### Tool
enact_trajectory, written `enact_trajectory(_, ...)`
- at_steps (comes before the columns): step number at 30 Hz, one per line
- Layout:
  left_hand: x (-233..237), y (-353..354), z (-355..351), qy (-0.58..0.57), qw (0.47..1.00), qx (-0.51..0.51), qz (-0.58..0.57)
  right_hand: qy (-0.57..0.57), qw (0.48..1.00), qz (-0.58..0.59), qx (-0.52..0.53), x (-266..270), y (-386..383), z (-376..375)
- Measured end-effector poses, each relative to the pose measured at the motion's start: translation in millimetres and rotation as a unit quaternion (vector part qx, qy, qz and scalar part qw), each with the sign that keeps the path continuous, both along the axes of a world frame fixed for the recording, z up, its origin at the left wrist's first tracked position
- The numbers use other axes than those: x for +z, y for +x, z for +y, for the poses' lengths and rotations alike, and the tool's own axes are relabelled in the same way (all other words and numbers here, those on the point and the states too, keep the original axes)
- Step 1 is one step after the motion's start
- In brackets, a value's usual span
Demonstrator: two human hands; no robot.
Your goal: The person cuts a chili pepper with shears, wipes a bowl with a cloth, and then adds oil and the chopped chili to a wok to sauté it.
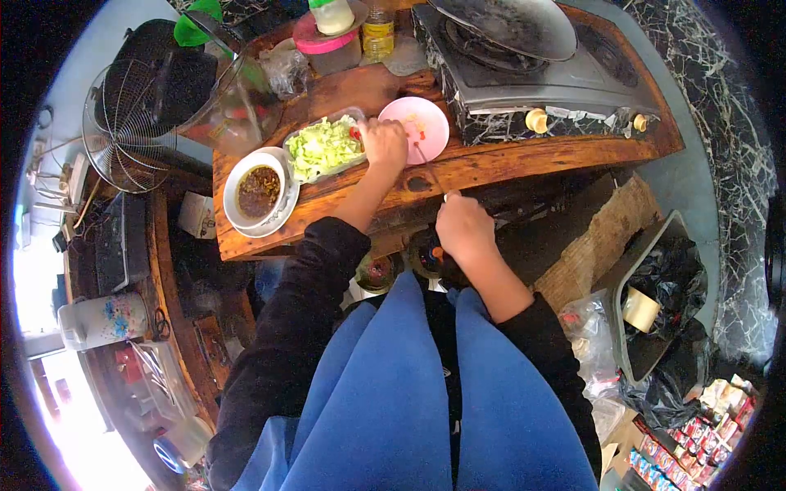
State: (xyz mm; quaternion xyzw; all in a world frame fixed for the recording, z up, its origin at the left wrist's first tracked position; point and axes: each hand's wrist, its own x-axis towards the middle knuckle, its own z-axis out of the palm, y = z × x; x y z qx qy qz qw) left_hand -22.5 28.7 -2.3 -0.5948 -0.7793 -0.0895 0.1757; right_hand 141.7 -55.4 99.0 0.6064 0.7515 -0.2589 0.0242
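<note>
My left hand (386, 143) is closed, fingertips together at the right end of a clear tray (327, 175) of chopped green leaves (322, 149). Something red (355, 133) shows right at those fingertips, but I cannot tell what they hold. To its right sits a pink bowl (438, 135) with a few small red and pale bits inside. My right hand (465, 227) is wrapped round the end of a thin utensil (431, 173), which slants over the counter edge into the pink bowl. Left of the tray, a white bowl (232, 190) of dark brown sauce stands on a white plate (286, 214).
A gas stove (536, 94) carrying a wide pan (516, 29) takes up the right of the wooden counter (524, 157). Behind are a pink-lidded tub (327, 41) and a yellow bottle (378, 37). A wire strainer (127, 123) hangs left; a bin (626, 360) stands lower right.
</note>
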Motion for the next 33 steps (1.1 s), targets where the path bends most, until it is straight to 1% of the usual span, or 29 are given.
enact_trajectory(1, 1, 0, -1, 0.0, 1.0, -0.001, 0.001, 0.002, 1.0, 0.002, 0.0, -1, 0, 6)
enact_trajectory(3, 5, 0, -1, -0.024, 0.997, -0.067, -0.019, -0.001, 1.0, 0.029, -0.007, 1, 4, 12)
enact_trajectory(4, 6, -1, -2, -0.024, 0.997, -0.068, -0.019, -0.001, 1.0, 0.029, -0.007, 3, 6, 13)
enact_trajectory(6, 10, -8, -4, 0.036, 0.995, -0.075, -0.06, 0.005, 0.999, 0.036, 0.007, 6, 9, 15)
enact_trajectory(7, 13, -14, -5, 0.036, 0.995, -0.072, -0.059, 0.012, 0.999, 0.047, 0.005, 7, 11, 16)
enact_trajectory(9, 21, -33, -3, 0.109, 0.992, -0.044, -0.053, 0.015, 0.999, 0.051, 0.011, 17, 13, 15)
enact_trajectory(10, 30, -44, -6, 0.108, 0.992, -0.041, -0.05, 0.018, 0.998, 0.055, 0.013, 19, 14, 15)
enact_trajectory(12, 48, -66, -12, 0.044, 0.991, 0.001, -0.128, 0.028, 0.999, 0.043, 0.005, 16, 12, 16)
enact_trajectory(13, 52, -75, -15, -0.002, 0.994, 0.002, -0.109, 0.027, 0.999, 0.045, 0.008, 18, 12, 16)
enact_trajectory(14, 51, -80, -14, -0.003, 0.994, 0.004, -0.108, 0.027, 0.998, 0.048, 0.012, 19, 11, 17)
enact_trajectory(16, 54, -86, -13, -0.131, 0.985, 0.011, -0.113, 0.028, 0.998, 0.052, 0.015, 15, 10, 17)
enact_trajectory(17, 53, -84, -12, -0.175, 0.982, 0.018, -0.075, 0.029, 0.998, 0.055, 0.014, 14, 9, 16)
enact_trajectory(18, 51, -86, -11, -0.175, 0.982, 0.017, -0.076, 0.029, 0.998, 0.054, 0.014, 14, 9, 16)
enact_trajectory(20, 45, -87, -11, -0.252, 0.961, -0.016, -0.112, 0.017, 0.998, 0.055, 0.009, 15, 8, 15)
enact_trajectory(21, 44, -85, -10, -0.253, 0.961, -0.016, -0.112, 0.016, 0.998, 0.054, 0.009, 15, 9, 16)
enact_trajectory(23, 42, -78, -9, -0.264, 0.963, 0.018, -0.055, 0.014, 0.998, 0.048, 0.024, 13, 9, 17)
enact_trajectory(27, 46, -76, -12, -0.264, 0.961, -0.001, -0.083, 0.014, 0.998, 0.048, 0.024, 12, 10, 17)
enact_trajectory(29, 56, -72, -18, -0.267, 0.96, -0.031, -0.079, 0.013, 0.998, 0.051, 0.018, 13, 9, 16)
enact_trajectory(33, 48, -74, -19, -0.277, 0.96, -0.023, -0.043, 0.013, 0.998, 0.055, 0.009, 17, 9, 15)
